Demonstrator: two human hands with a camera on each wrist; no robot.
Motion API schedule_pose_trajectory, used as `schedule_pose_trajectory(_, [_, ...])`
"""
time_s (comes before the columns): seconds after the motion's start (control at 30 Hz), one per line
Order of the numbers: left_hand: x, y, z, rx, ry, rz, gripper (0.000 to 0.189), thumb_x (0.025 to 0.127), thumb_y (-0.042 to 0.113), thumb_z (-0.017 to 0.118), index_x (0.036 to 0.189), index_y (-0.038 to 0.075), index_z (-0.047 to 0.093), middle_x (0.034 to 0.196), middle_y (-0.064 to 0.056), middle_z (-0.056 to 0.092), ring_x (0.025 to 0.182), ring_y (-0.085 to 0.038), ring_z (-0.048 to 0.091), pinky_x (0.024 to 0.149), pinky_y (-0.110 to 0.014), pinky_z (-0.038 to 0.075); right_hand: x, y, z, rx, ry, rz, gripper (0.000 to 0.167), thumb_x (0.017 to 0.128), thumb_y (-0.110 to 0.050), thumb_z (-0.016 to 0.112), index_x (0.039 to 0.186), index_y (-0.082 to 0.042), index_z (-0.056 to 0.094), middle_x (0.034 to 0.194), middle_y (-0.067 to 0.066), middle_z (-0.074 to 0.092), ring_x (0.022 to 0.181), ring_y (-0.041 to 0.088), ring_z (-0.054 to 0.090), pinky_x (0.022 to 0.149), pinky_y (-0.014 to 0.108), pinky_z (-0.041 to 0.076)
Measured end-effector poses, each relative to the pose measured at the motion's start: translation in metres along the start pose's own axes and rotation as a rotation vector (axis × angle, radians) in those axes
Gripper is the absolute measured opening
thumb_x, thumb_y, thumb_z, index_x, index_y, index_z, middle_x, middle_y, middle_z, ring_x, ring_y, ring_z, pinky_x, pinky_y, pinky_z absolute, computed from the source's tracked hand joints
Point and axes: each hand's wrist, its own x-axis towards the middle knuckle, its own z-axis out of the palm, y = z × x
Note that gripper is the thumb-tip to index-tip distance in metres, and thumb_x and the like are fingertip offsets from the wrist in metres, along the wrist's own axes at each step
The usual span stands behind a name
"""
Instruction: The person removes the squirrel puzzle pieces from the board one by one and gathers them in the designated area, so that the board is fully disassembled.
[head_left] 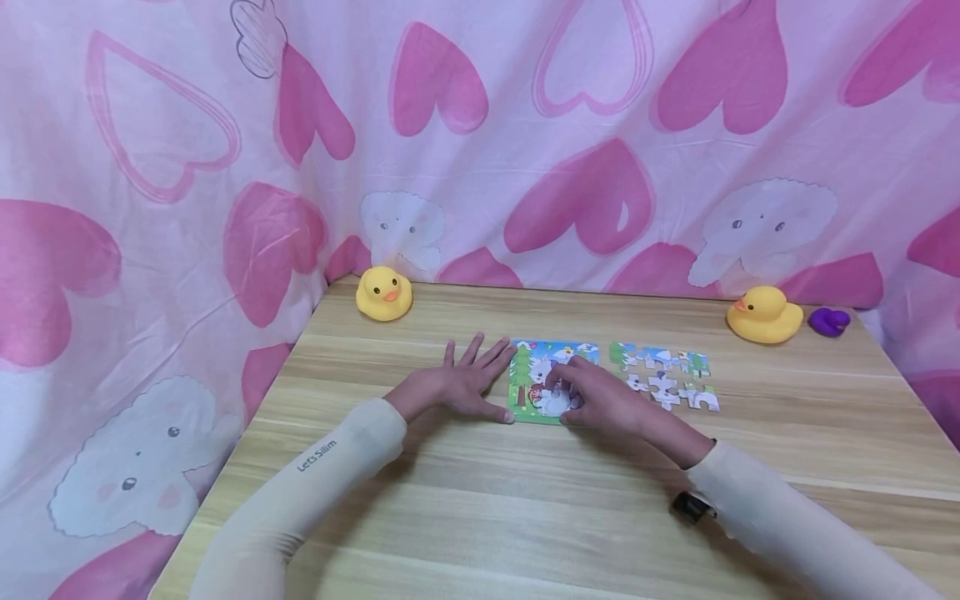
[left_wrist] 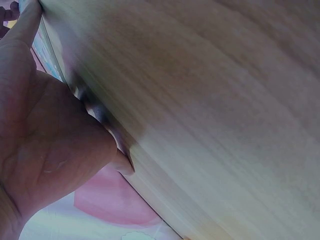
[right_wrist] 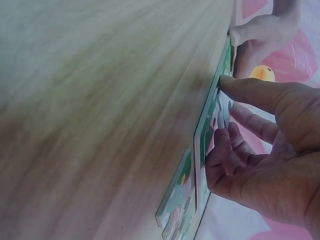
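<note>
A jigsaw puzzle board point(head_left: 522, 417) with a green border and a cartoon animal picture lies flat on the wooden table. My left hand point(head_left: 468, 386) is spread at its left side, fingertips by the upper left corner and thumb at the lower left corner. Over the board's right half, my right hand point(head_left: 603, 400) bends its fingers down and pinches a pale puzzle piece point(right_wrist: 223, 107) between thumb and fingers, close to the picture. That hand covers part of the picture. Several loose puzzle pieces point(head_left: 663, 388) lie in two rows to the right of the board.
Along the table's back edge sit a yellow rubber duck point(head_left: 384, 293) on the left, a larger yellow duck point(head_left: 763, 315) on the right and a small purple duck point(head_left: 829, 322) beside it. A pink heart-patterned curtain point(head_left: 480, 200) hangs behind the table point(head_left: 480, 517).
</note>
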Motion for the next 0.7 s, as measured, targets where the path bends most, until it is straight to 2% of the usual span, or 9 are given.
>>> schedule_pose_trajectory(0.33, [0.0000,-0.0004,0.0010,0.009,0.009,-0.003,0.119,0.090,0.082,0.058,0.170,0.032,-0.013,0.178,0.006,-0.022,0.163,-0.039,-0.025,0.123,-0.077,-0.016,0.0038,0.0028,0.0009,0.016,-0.009,-0.014,0.044,0.083,-0.007,0.089,0.120,-0.019,0.070,0.109,0.003,0.061,0.094,0.016,0.058,0.081,0.030,0.056])
schedule_pose_trajectory(0.7, [0.0004,-0.0001,0.0012,0.008,0.009,-0.006,0.119,0.089,0.084,0.058,0.170,0.033,-0.013,0.178,0.007,-0.022,0.163,-0.038,-0.026,0.123,-0.076,-0.017,0.0012,0.0026,-0.0001,0.001,-0.006,-0.003,0.042,0.083,-0.013,0.089,0.120,-0.020,0.069,0.108,0.002,0.061,0.092,0.017,0.056,0.076,0.028,0.053])
